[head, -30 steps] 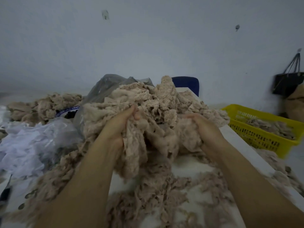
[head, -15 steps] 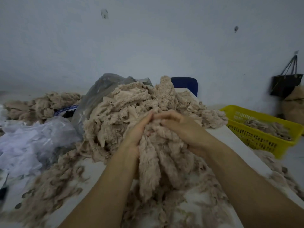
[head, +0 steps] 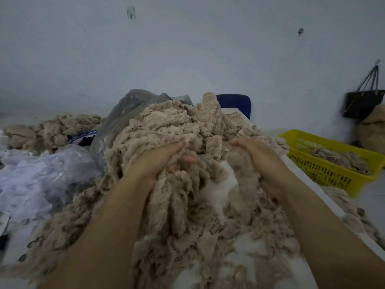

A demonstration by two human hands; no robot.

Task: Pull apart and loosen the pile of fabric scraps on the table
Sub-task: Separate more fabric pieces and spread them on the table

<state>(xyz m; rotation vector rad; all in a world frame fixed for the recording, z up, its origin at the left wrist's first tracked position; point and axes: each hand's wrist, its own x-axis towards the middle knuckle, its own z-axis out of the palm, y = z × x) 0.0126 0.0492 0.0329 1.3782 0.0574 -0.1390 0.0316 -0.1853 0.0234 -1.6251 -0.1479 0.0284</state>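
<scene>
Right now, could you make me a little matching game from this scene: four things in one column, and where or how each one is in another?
1 basket
2 handbag
3 chair
4 left hand

a hangs on the wall
b grips fabric scraps
c blue, behind the pile
d yellow, far right

Pairs: 1-d, 2-a, 3-c, 4-b.

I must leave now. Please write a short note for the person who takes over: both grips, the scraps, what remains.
Left grip: holds a handful of fabric scraps.
Right grip: holds another handful; bare table shows between the two.
Done: loosened scraps lie spread in front, near the camera.
Left to do: the tall pile behind both grips looks dense; pull it apart.
</scene>
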